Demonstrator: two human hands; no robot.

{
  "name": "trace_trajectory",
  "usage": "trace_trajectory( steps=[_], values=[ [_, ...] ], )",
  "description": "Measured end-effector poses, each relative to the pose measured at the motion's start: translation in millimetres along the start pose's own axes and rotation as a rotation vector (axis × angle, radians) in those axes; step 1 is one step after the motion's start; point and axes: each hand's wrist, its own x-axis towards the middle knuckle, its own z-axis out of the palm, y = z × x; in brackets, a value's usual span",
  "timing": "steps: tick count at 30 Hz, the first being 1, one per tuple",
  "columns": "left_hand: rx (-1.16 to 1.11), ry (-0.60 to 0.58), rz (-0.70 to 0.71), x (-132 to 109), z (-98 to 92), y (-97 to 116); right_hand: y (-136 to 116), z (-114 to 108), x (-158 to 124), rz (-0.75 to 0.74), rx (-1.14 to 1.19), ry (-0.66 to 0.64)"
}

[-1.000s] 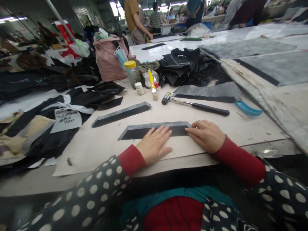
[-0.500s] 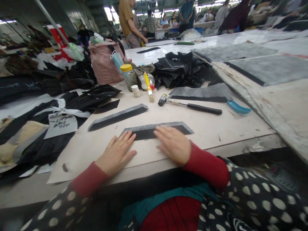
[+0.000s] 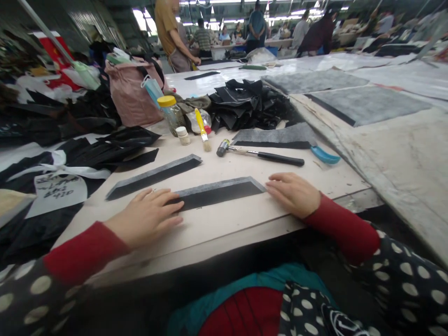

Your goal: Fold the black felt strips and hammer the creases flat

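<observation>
A black strip with a grey band along its far edge (image 3: 220,193) lies flat in front of me. Over its left end rests my left hand (image 3: 145,217), fingers stretched out. My right hand (image 3: 296,192) is at the strip's right tip, fingers extended and holding nothing; whether they touch the tip I cannot tell. Beyond the left hand lies a second, similar strip (image 3: 154,177). A hammer with a black handle (image 3: 280,158) lies farther back, beside a yellow-handled brush (image 3: 201,126).
Behind are a blue scoop (image 3: 325,155), a grey-and-black piece (image 3: 273,137), a white bottle (image 3: 182,136), a yellow-lidded jar (image 3: 171,114), a pile of black pieces (image 3: 245,102) and a pink bag (image 3: 129,93). Tied black bundles with a paper tag (image 3: 59,191) lie left. A person (image 3: 175,37) stands beyond.
My right hand has moved right, off the strip's middle to its right tip. My left hand still lies at the left end. The view has shifted to the right.
</observation>
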Motion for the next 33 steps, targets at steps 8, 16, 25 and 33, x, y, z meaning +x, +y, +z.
trace_trajectory(
  steps=[8, 16, 25, 33],
  values=[
    [-0.031, 0.125, 0.272, 88, -52.7, 65, 16, -7, 14, 0.099, 0.028, -0.085],
    [-0.257, 0.354, 0.45, 135, 24.0, 99, 10, 2, 39, 0.556, 0.528, -0.357],
    [-0.26, 0.43, 0.443, 133, 26.8, 97, 24, 5, 58, 0.764, 1.036, -0.671],
    [-0.224, 0.417, 0.415, 132, 25.1, 100, 8, 7, 50, 0.495, 0.545, -0.372]
  ],
)
